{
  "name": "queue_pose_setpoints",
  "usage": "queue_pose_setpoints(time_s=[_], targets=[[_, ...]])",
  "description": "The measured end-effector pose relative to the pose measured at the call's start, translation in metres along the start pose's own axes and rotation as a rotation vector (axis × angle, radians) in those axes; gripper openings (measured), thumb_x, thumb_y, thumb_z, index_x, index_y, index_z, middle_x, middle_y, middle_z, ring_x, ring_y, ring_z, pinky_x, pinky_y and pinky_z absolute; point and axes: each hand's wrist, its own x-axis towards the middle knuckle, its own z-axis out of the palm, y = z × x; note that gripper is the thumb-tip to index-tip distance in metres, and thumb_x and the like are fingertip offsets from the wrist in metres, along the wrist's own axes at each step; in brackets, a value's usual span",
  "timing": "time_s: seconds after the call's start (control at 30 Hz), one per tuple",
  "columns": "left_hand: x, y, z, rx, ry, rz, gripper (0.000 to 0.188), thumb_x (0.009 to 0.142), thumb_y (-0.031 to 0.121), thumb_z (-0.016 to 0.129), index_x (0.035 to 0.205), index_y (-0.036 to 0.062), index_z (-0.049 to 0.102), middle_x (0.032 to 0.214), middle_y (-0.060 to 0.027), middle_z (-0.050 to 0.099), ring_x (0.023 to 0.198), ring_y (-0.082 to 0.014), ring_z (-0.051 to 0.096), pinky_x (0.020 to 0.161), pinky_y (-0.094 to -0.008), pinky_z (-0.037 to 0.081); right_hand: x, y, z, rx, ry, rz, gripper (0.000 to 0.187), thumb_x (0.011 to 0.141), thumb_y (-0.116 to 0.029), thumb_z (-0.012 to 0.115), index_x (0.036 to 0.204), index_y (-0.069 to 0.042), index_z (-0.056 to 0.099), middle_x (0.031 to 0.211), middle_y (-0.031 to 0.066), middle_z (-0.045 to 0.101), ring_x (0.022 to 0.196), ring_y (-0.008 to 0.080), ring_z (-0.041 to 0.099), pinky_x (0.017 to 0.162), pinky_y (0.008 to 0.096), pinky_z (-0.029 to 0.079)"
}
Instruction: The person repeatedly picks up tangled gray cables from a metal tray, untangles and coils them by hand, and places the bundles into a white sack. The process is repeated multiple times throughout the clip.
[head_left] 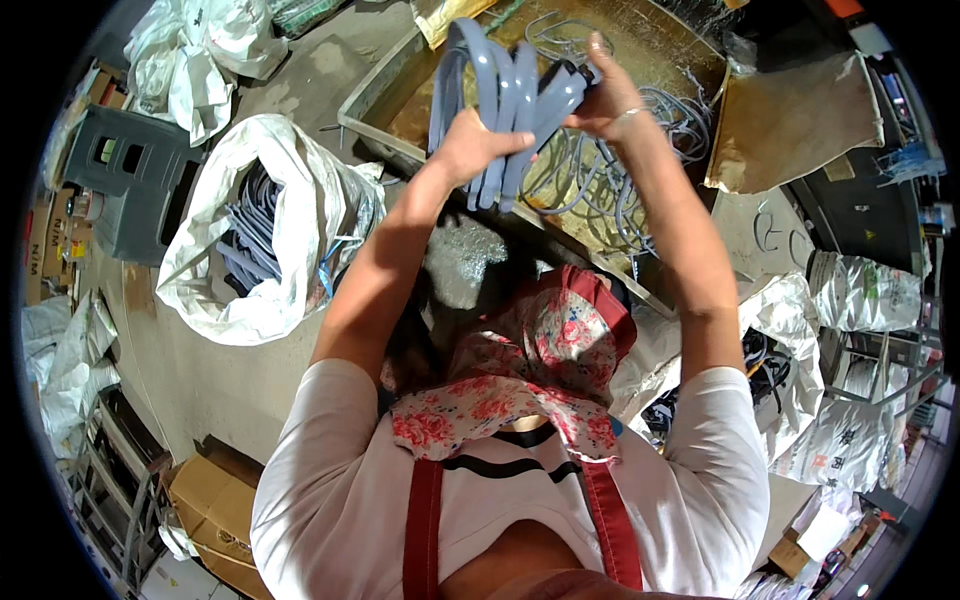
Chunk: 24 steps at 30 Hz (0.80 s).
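Observation:
A coiled bundle of glossy grey hose is held up in front of me, over the near edge of a large shallow tray. My left hand is wrapped round the loops from the left, thumb lying across them. On the other side, my right hand grips the bundle near its black end pieces; its fingers are partly hidden behind them. Beneath and beyond my hands, loose thin grey tubing lies tangled in the wet, yellowish-brown tray.
A white woven sack of dark grey hoses stands open at my left, beside a grey plastic stool. Another open sack is at my right. A brown board leans by the tray's right end. A cardboard box sits lower left.

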Motion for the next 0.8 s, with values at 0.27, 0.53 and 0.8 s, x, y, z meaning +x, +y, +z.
queue_pose_setpoints(time_s=[0.27, 0.53, 0.8], targets=[[-0.003, -0.012, -0.005, 0.058, -0.139, -0.01, 0.041, 0.078, 0.004, 0.063, 0.116, -0.0023, 0.05, 0.101, -0.0101, 0.06, 0.092, -0.0196, 0.059, 0.082, -0.0297, 0.047, 0.03, 0.03, -0.005, 0.091, -0.123, -0.019, 0.029, 0.078, -0.03, 0.066, 0.09, -0.005, 0.057, 0.076, 0.0087, 0.062, 0.064, 0.0223, 0.063, 0.055, 0.037, 0.054], [0.009, -0.009, -0.035, -0.388, 0.302, -0.098, 0.025, 0.084, 0.007, 0.057, 0.103, -0.0071, 0.048, 0.097, -0.0182, 0.057, 0.07, -0.016, 0.054, 0.06, -0.0257, 0.046, 0.013, 0.036, -0.028, 0.14, -0.137, -0.149, 0.019, 0.081, -0.011, 0.061, 0.092, 0.003, 0.055, 0.086, 0.0138, 0.062, 0.077, 0.0261, 0.063, 0.072, 0.0373, 0.053], [0.008, 0.006, -0.041, -0.859, 0.144, -0.179, 0.068, 0.077, 0.056, 0.056, 0.109, -0.0027, 0.049, 0.102, -0.0203, 0.056, 0.08, -0.0211, 0.057, 0.06, -0.0305, 0.05, -0.068, 0.069, 0.004, -1.028, -0.446, -0.479, 0.031, 0.063, -0.02, 0.08, 0.082, -0.003, 0.064, 0.069, 0.0023, 0.064, 0.062, 0.005, 0.051, 0.063, 0.0235, 0.046]])
